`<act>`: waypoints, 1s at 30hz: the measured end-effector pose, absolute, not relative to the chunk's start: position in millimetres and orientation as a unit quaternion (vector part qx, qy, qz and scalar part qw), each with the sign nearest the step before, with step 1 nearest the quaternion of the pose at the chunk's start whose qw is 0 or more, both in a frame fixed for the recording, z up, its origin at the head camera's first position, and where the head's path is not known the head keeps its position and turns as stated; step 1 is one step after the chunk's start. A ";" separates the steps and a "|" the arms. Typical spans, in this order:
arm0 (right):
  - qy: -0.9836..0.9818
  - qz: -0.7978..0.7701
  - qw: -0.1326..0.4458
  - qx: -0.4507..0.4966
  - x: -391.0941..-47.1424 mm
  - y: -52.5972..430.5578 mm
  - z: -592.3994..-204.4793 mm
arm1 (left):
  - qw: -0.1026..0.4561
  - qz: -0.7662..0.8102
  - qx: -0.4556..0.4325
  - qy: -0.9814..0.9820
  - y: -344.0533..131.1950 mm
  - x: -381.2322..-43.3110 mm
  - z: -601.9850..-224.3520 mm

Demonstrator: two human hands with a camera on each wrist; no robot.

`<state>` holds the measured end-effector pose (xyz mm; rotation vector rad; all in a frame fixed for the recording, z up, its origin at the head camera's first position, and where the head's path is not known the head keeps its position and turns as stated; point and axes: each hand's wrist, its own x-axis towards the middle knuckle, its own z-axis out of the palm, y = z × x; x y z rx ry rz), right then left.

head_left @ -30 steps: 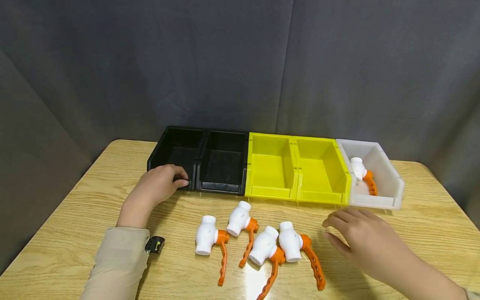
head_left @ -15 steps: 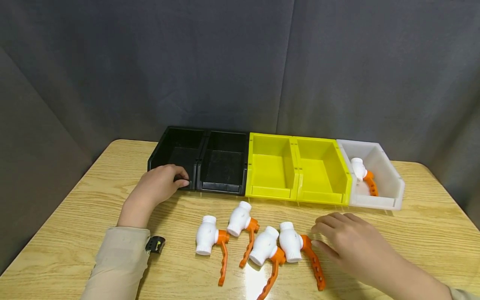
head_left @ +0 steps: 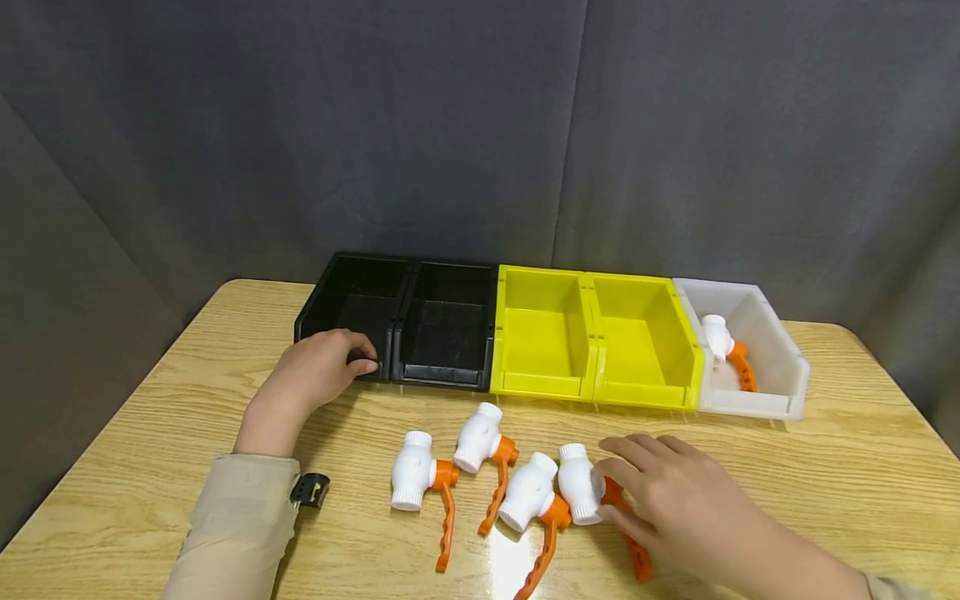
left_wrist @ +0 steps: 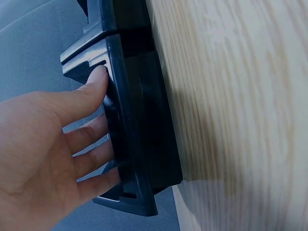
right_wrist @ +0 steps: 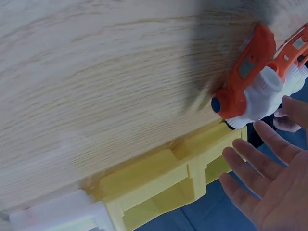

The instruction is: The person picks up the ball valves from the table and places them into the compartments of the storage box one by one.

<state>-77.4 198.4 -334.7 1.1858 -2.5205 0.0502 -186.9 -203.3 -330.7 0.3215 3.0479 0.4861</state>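
My left hand (head_left: 318, 367) rests at the front of the leftmost black bin (head_left: 442, 329); the left wrist view has its thumb and fingers (left_wrist: 94, 159) along the bin's rim, some fingertips hidden behind it. My right hand (head_left: 675, 492) hovers with spread fingers over the rightmost white ball valve (head_left: 579, 483), partly covering its orange handle (head_left: 640, 560). In the right wrist view the fingers (right_wrist: 250, 159) stand apart beside this valve's white body (right_wrist: 257, 98). To its left lie three similar valves: one close by (head_left: 528, 492), another farther back (head_left: 478, 437), the last leftmost (head_left: 412, 471).
A row of bins stands along the back of the wooden table (head_left: 172, 417): two black, two yellow (head_left: 543, 385) and a white one (head_left: 780, 350) at the right end. Inside the white bin lies another valve (head_left: 717, 337). A grey curtain (head_left: 450, 125) hangs behind.
My right hand has moved left, from beside the white bin's front to over the rightmost valve's handle. The left hand and all the valves have stayed in place.
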 end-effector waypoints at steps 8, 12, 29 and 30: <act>-0.894 0.010 0.164 0.417 -73.9 187.5 -333.2 | 0.016 0.155 0.107 0.982 -203.3 -187.0 -330.3; -0.895 0.011 0.153 0.418 -74.6 183.6 -333.3 | 0.015 0.154 0.109 0.982 -203.5 -186.4 -330.0; -0.908 -0.023 0.066 0.413 -79.0 172.4 -335.8 | 0.020 0.157 0.106 0.982 -203.8 -186.9 -330.7; -0.908 -0.024 0.066 0.413 -80.0 172.2 -336.5 | 0.019 0.157 0.107 0.982 -203.7 -186.9 -330.6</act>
